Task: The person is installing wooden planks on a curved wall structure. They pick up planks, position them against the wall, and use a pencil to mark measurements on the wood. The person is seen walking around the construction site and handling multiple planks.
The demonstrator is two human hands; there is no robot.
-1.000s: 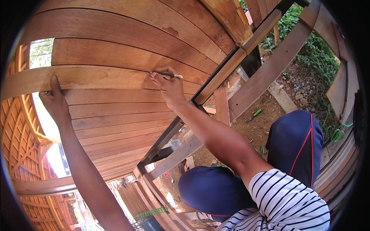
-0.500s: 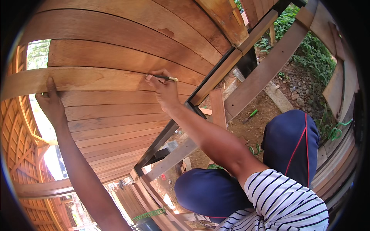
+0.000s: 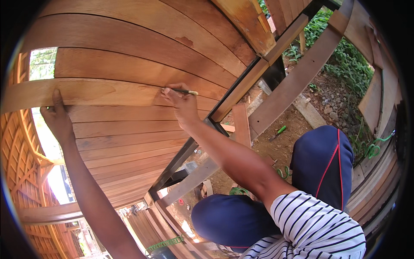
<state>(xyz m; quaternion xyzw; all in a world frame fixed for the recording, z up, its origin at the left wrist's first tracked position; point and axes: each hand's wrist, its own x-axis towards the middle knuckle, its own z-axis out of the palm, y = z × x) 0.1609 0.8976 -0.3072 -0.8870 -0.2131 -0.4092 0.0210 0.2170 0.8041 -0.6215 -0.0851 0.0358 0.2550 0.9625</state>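
Note:
A loose curved wooden plank point(image 3: 86, 91) lies across a wall of curved reddish boards point(image 3: 129, 43). My left hand point(image 3: 57, 120) presses on the plank's lower edge at the left, fingers pointing up. My right hand point(image 3: 183, 105) grips a thin pencil point(image 3: 186, 91) and holds its tip against the plank's right end. The pencil lies almost level, its free end pointing right.
A dark metal frame bar point(image 3: 241, 84) runs diagonally beside the boards. Wooden beams point(image 3: 297, 77) cross behind it over bare soil. My knees in dark blue trousers point(image 3: 321, 164) sit at the lower right. A green-handled tool point(image 3: 278, 131) lies on the ground. Green plants point(image 3: 349, 64) grow at the upper right.
My right hand with the pencil has slid a little to the left along the plank. My left hand has stayed pressed on the plank's lower edge.

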